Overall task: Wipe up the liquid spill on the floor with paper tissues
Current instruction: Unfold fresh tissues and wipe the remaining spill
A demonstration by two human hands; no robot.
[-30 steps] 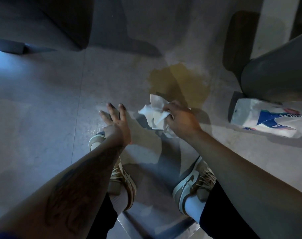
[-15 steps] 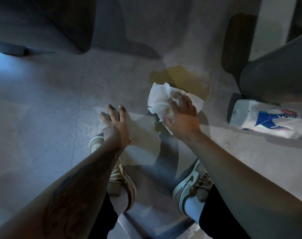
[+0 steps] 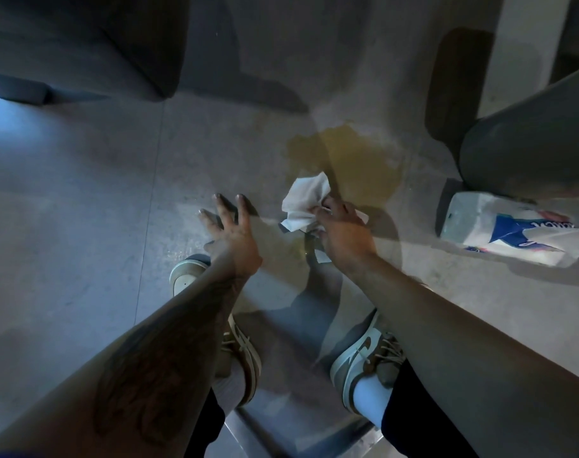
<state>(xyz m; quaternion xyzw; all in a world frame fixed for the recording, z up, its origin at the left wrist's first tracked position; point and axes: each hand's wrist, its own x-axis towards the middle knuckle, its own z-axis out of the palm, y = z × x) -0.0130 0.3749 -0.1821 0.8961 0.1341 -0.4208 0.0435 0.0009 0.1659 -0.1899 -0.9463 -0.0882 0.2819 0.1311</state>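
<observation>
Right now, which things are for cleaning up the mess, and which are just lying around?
For the job: yellowish spill; crumpled tissue, gripped by the right hand; tissue pack.
Just lying about: dark furniture at top left; grey rounded object at right; the person's sneakers.

Floor (image 3: 83, 209) left open; tissue pack (image 3: 499, 226), perhaps bin (image 3: 529, 153), block right.

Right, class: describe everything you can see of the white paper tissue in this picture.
The paper tissue is white, thin, crumpled into a loose wad with soft folds. The right hand grips it from the near side, fingers curled into it. It sits at the near left edge of the yellowish spill on the grey floor. No stain shows on it; whether it touches the floor is unclear.
</observation>
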